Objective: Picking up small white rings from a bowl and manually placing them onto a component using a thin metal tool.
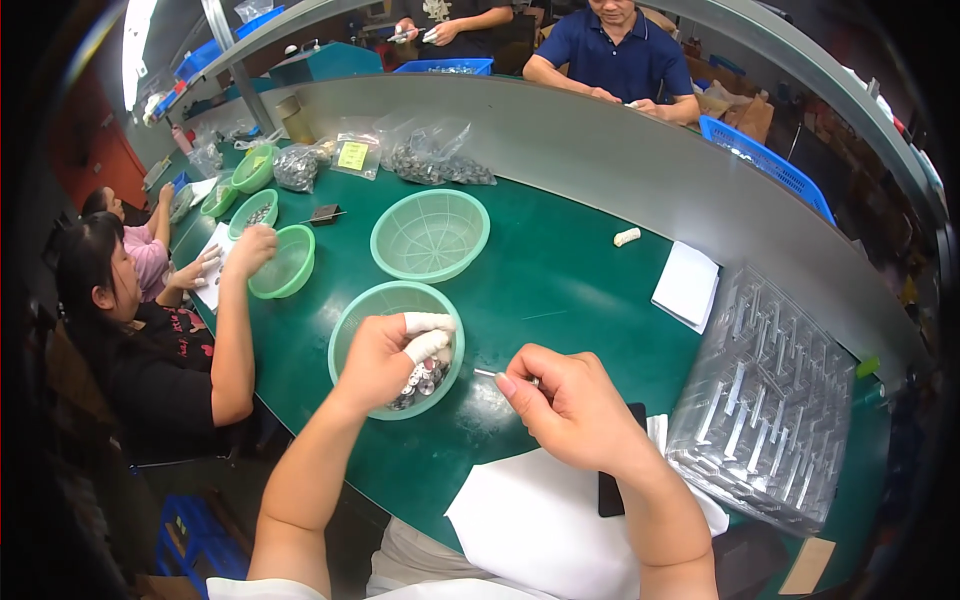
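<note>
My left hand [385,360] is over a light green plastic basket [342,338], with white covers on its thumb and forefinger. Those fingers are pinched together; anything between them is too small to make out. Small round metal parts [425,382] lie in the bottom of this basket, partly hidden by the hand. To the right of the basket, my bare right hand [575,405] is closed around a thin metal rod [484,372], whose tip points left toward the basket. Just behind stands a second green basket [430,238], with no parts visible in it.
Clear plastic trays [765,400] are stacked at right, near a white pad [686,285] and a white finger cover [627,238]. White paper [540,515] and a dark phone [609,492] lie close to me. Bagged metal parts [440,160] line the back divider. Co-workers sit left and opposite.
</note>
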A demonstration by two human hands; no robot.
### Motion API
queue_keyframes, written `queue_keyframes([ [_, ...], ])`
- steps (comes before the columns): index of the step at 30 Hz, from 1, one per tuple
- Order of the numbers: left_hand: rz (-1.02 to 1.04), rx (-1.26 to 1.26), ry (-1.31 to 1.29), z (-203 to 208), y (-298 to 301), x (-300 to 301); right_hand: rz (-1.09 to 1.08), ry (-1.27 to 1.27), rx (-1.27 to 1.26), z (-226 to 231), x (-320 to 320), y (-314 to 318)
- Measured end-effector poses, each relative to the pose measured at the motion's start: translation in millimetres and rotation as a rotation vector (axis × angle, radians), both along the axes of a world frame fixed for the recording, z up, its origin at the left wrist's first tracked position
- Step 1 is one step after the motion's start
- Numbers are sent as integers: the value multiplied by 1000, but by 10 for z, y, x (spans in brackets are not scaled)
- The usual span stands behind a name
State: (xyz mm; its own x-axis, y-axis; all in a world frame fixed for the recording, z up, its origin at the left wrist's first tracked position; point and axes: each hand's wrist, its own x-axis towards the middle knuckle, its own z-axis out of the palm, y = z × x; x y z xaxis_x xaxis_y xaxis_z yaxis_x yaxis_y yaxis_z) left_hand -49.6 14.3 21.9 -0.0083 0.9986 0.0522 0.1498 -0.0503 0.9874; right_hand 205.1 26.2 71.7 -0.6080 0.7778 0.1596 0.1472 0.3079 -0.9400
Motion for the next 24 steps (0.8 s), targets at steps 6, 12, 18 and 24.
queue_keyframes([
  [6,-86,-7,-343,23,2,414,-195,25,160,-137,-33,72],
  [12,-101,83,-336,-116,-110,544,-267,-67,386,-268,-73,127],
  [18,12,306,35,-180,-182,617,-343,-223,574,-339,-135,86],
  [24,62,557,434,-174,-158,618,-376,-367,635,-386,-195,32],
])
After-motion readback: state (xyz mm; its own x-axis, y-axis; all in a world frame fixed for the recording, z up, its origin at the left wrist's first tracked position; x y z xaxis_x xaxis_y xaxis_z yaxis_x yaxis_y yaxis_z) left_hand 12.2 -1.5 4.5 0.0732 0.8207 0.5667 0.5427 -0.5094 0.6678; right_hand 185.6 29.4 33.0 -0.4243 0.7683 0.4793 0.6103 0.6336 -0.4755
